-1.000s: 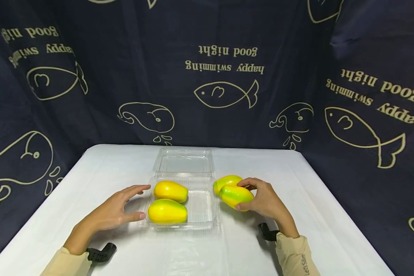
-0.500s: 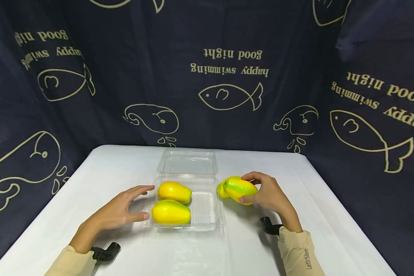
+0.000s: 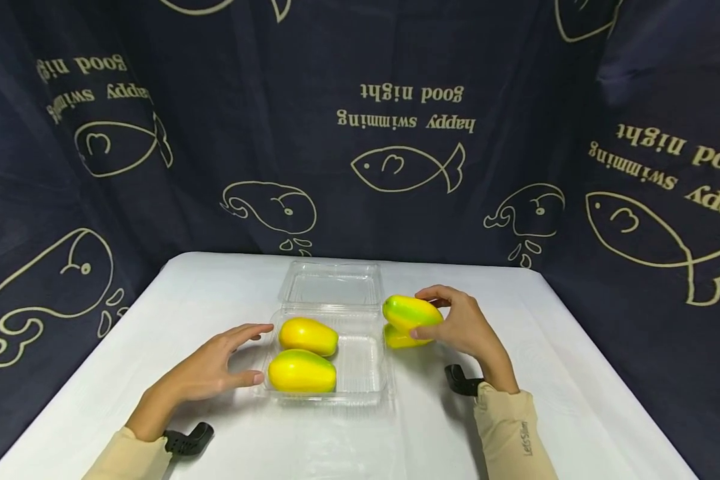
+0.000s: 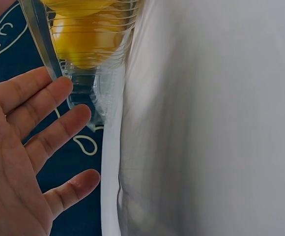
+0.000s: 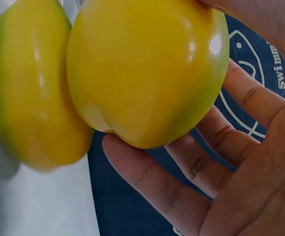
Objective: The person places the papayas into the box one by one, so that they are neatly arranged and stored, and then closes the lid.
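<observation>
My right hand (image 3: 465, 323) grips a yellow-green papaya (image 3: 411, 312), thumb on the near side and fingers on the far side. Below it a second papaya (image 3: 399, 337) lies on the table beside the container, partly hidden by the held one. In the right wrist view the held papaya (image 5: 142, 73) overlaps the lying papaya (image 5: 37, 93). A clear plastic container (image 3: 360, 363) has two papayas in its left half, a far one (image 3: 308, 335) and a near one (image 3: 302, 371). My left hand (image 3: 213, 367) is at the container's left side, fingers spread and holding nothing.
The container's hinged clear lid (image 3: 333, 287) lies folded back behind it. A white cloth covers the table (image 3: 552, 373). Dark blue curtains (image 3: 396, 220) with fish and whale drawings close off the back and both sides.
My right hand has raised its papaya and moved it away from me, over the far side of the lying one. My left hand stays by the container. The head view has shifted slightly.
</observation>
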Action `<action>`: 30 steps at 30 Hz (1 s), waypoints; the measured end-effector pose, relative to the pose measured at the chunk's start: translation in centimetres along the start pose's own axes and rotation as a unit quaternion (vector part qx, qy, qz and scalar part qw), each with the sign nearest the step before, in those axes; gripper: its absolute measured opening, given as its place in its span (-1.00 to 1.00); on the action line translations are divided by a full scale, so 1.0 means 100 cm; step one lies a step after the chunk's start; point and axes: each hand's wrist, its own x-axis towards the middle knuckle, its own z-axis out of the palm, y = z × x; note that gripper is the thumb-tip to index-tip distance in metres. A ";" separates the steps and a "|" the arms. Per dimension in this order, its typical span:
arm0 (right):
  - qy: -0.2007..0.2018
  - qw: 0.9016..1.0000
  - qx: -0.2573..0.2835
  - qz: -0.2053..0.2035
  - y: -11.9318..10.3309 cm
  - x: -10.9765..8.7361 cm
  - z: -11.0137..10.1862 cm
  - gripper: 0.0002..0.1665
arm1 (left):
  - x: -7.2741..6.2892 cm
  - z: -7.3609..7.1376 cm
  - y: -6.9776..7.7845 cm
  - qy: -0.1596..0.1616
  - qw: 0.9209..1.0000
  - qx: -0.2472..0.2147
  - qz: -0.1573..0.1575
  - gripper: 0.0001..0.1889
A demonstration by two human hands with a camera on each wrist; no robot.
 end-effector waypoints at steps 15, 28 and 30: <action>0.005 0.999 0.029 -0.027 -0.009 0.008 0.013 -0.26 | 0.001 0.001 -0.001 0.002 1.000 -0.002 0.003 -0.19; 0.024 0.999 0.028 -0.031 -0.016 0.013 0.018 -0.23 | 0.000 0.000 -0.002 0.003 1.000 0.000 0.000 -0.18; 0.027 0.999 0.031 -0.035 -0.017 0.013 0.020 -0.23 | 0.001 0.001 -0.002 0.002 1.000 -0.001 0.001 -0.18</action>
